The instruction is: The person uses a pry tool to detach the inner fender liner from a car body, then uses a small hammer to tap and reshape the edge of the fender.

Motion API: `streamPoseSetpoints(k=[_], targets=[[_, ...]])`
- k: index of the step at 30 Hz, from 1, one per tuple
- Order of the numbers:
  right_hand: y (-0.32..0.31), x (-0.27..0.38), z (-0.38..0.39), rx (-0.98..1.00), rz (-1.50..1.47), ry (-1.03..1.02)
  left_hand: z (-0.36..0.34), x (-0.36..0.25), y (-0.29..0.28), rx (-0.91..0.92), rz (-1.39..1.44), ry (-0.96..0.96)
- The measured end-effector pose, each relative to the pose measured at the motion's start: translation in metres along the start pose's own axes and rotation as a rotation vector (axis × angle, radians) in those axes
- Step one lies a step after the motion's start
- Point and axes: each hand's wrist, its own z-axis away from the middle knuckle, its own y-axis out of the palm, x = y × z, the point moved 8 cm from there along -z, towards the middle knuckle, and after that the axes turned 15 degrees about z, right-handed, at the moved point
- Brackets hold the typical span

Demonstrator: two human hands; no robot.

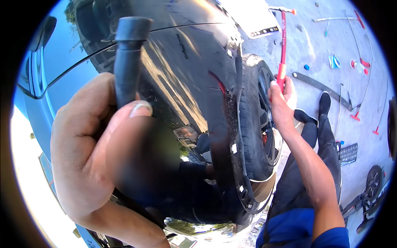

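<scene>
Close in front at the left, my left hand (84,140) is closed round a dark, round-headed punch-like tool (130,62), its thick head pointing up. My right hand (284,101), farther right beside the wheel, grips a slim hammer (283,45) by its red handle; the head has an orange-red tip. Between the hands lies the glossy dark body panel (173,53) of a car, full of reflections. Its wheel-arch edge (236,136) runs beside the tyre (250,124). My left hand and a dark blur hide part of the panel.
On the grey floor at the right lie a flat dark bar (320,87), several thin rods with red handles (355,116), a blue cap (306,67) and a black grid tray (348,154). A white board (254,18) lies at the top. A small wheel (373,182) stands lower right.
</scene>
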Motion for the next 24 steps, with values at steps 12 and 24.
streamPoseSetpoints(k=[12,24], targets=[[0.0,-0.005,0.008,-0.032,0.348,-0.064,0.013,-0.012,0.01,-0.092,-0.336,0.057],[0.006,-0.003,0.008,0.045,0.514,-0.155,0.017,-0.023,0.008,-0.085,-0.721,0.113]])
